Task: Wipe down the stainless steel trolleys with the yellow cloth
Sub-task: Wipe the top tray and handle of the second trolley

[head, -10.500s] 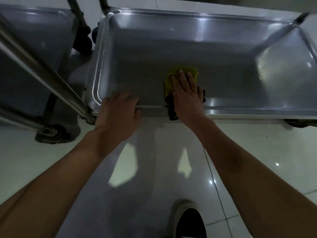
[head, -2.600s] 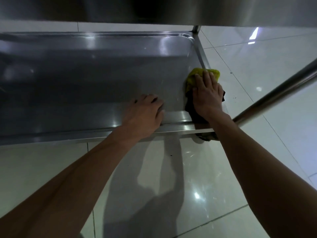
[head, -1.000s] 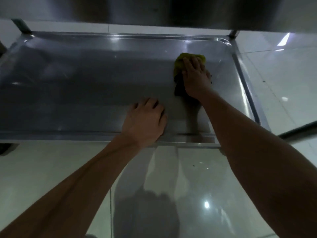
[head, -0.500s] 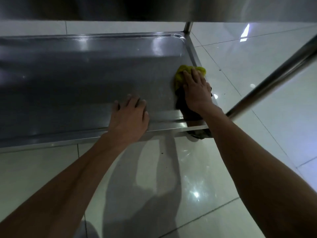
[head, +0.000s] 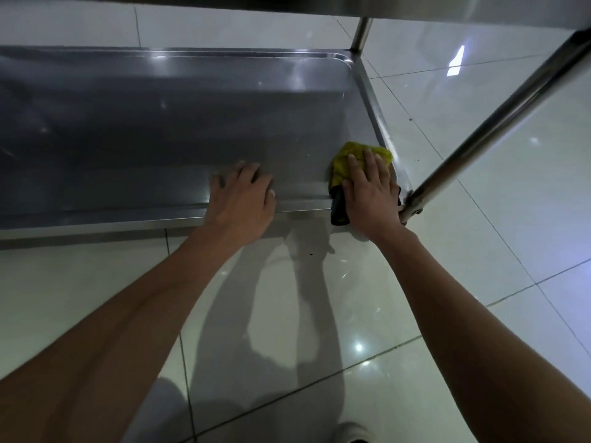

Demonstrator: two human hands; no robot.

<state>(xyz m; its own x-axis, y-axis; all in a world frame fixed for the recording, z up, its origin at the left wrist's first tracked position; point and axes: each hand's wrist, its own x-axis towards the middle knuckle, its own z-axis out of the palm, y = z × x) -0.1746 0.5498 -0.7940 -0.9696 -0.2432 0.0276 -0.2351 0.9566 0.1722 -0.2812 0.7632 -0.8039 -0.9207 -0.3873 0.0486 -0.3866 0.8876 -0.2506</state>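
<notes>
Steel trolley shelf (head: 160,129), flat right hand (head: 371,193) on yellow cloth (head: 343,161) against right rim, left hand (head: 240,199) flat at near lip.

The right hand (head: 371,190) is sliding the yellow cloth (head: 343,161) back into the shelf's (head: 160,123) near right corner. The left hand (head: 240,199) is shifting along the front rim.
</notes>
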